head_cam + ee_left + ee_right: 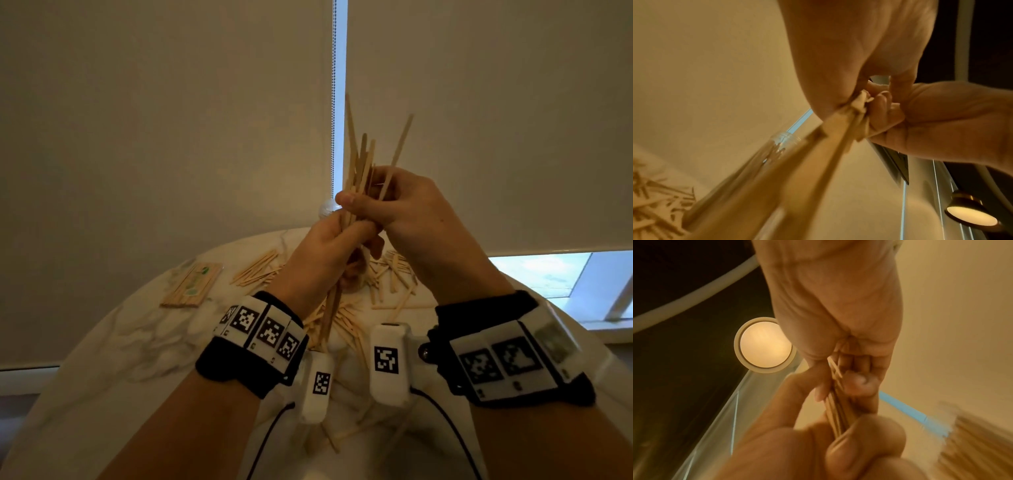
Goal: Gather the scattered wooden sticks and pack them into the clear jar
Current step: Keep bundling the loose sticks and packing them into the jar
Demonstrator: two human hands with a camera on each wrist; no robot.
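Observation:
Both hands hold one bundle of thin wooden sticks (pixel 359 161) upright above the table, its tips fanning out. My left hand (pixel 356 233) grips the bundle low down, with the lower stick ends (pixel 818 154) jutting below the fist. My right hand (pixel 363 198) is curled round the same bundle just above, thumb across it. The right wrist view shows the sticks (pixel 838 410) pinched between both hands. The clear jar (pixel 781 139), with some sticks inside, stands beyond the hands. In the head view only its pale top (pixel 325 209) peeks out. Several loose sticks (pixel 390 274) lie scattered on the table.
The round marble table (pixel 137 342) stands against a blind-covered window. A flat packet of sticks (pixel 191 284) lies at the far left, with a loose row of sticks (pixel 257 270) beside it. More sticks (pixel 342 325) lie under my wrists.

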